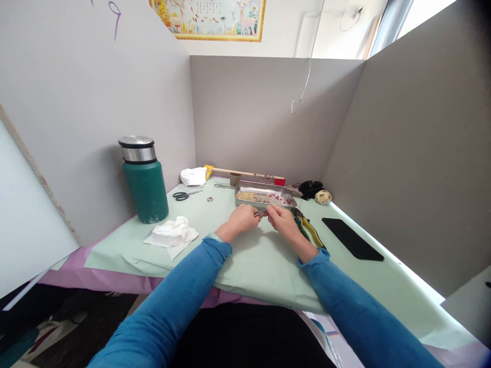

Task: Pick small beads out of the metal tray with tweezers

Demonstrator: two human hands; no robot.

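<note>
Two bare hands meet near the middle of the tabletop point(245, 260), just in front of the near wall of a shallow steel tray point(245, 202). The left hand point(241, 219) and the right hand point(283, 219) both have their fingertips drawn together, and between them they pinch a slim metal piece point(262, 210), which bridges the small gap from one hand to the other. It is too small here to tell whether it is tweezers, a needle or a bit of wire.

Judging by its look, the piece is very light, stiff and smooth, so it will probably slip or roll under loose fingers. A firm fingertip pinch at each end, as both hands have now, seems the surest hold. Gripping it in the middle would hide what little of it shows.

The tray holds a thin layer of pale grains or beads with a few pink ones mixed in. These look loose and easy to scatter.

Pliers with green and yellow handles point(310, 231) lie touching the right wrist, and a flat black phone point(352, 238) rests nearer the right edge. Toward the left edge stand a green flask point(144, 186) and a crumpled tissue point(172, 232). Scissors point(186, 194) lie between the flask and the tray. Along the far edge a wooden stick with a red end point(245, 174) lies behind the tray.
</note>
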